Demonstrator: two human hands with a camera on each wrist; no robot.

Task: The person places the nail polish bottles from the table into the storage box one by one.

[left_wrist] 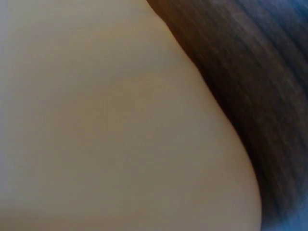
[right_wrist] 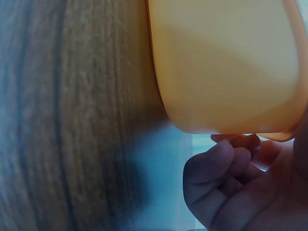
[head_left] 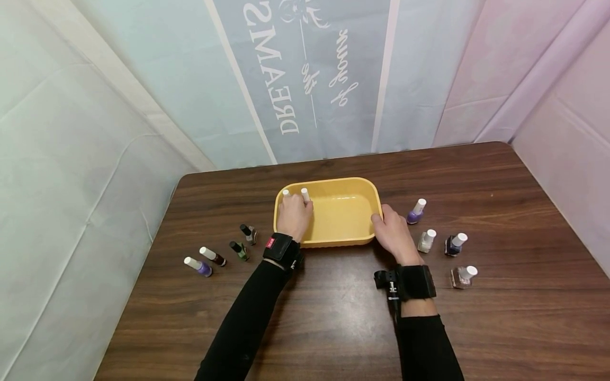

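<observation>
A yellow tray [head_left: 340,211] lies on the table. Inside its left end is my left hand [head_left: 294,216], back upward, its fingertips hidden. Just beyond the knuckles, two white-capped nail polish bottles show: one cap [head_left: 286,193] at the left, another tilted cap [head_left: 305,194] at the right. Whether the fingers hold either bottle cannot be seen. The left wrist view is mostly filled by blurred skin of the left hand [left_wrist: 120,125]. My right hand [head_left: 393,233] grips the tray's right rim; in the right wrist view its curled fingers [right_wrist: 211,163] meet the tray's edge [right_wrist: 216,127].
Left of the tray stand or lean several nail polish bottles: purple [head_left: 205,270], dark brown [head_left: 219,260], green [head_left: 242,253], black-capped clear [head_left: 251,237]. Right of the tray are purple [head_left: 414,216], whitish [head_left: 425,243], dark blue [head_left: 452,247] and brownish [head_left: 459,279] ones.
</observation>
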